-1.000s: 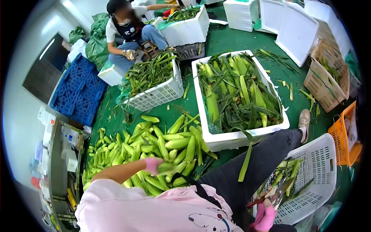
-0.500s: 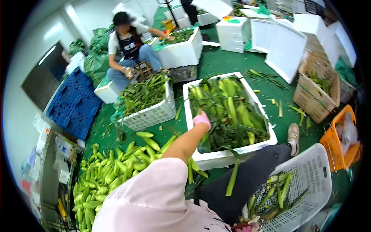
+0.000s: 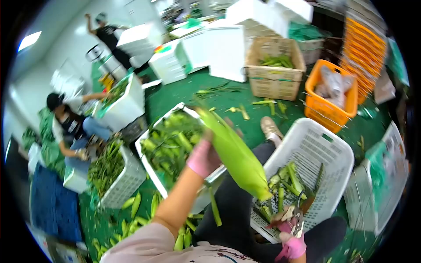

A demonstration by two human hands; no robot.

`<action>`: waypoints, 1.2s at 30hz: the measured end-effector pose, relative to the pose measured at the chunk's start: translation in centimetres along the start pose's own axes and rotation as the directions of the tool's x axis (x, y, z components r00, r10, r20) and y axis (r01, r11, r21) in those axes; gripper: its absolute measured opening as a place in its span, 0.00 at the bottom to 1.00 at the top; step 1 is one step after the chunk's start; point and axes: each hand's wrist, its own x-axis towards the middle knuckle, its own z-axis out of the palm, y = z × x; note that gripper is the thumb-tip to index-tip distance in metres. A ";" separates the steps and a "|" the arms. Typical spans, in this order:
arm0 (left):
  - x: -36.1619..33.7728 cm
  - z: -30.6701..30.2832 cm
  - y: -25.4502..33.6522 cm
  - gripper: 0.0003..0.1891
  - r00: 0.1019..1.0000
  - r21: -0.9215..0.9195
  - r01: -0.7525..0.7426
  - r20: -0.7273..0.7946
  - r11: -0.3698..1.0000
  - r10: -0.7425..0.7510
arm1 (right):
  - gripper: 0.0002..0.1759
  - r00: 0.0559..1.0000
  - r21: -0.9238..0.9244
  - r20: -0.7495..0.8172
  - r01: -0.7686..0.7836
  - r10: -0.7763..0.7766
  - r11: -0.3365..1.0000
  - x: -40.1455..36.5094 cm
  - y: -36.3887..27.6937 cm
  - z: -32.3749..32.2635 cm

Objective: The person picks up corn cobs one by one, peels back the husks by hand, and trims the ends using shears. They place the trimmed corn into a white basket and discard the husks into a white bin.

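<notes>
Fingers of the pink-gloved left hand clench a long green-husked corn ear, held tilted between the white foam box and the white perforated plastic basket. The pink-gloved right hand grips metal shears at the basket's near edge.

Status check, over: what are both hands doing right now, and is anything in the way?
Left hand gripping corn ear, raised, tilted. Right hand holding shears over white basket. Ear's lower end near shears, not touching; nothing between.

orange crate, wicker basket, seated person, blue pallet, green floor
</notes>
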 end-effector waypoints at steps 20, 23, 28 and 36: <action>-0.5 6.1 -16.0 0.28 0.067 0.617 0.741 0.325 0.265 -0.943 | 0.32 0.993 -0.862 0.114 0.090 0.016 0.498 -1.5 -4.7 -6.7; -0.5 5.8 -15.9 0.29 0.043 0.646 0.700 0.387 0.304 -0.921 | 0.16 0.970 -0.397 0.015 -0.215 0.241 0.892 -2.8 -4.7 -5.3; 0.9 6.0 -14.8 0.30 -0.104 0.660 0.702 0.467 0.268 -0.878 | 0.24 0.934 -0.369 0.222 -0.185 0.280 0.911 -4.8 -3.7 -6.8; 1.5 4.5 -14.7 0.43 0.085 0.629 0.697 0.404 0.344 -0.911 | 0.19 0.984 -0.480 -0.083 -0.179 0.158 0.859 -4.1 -3.6 -6.0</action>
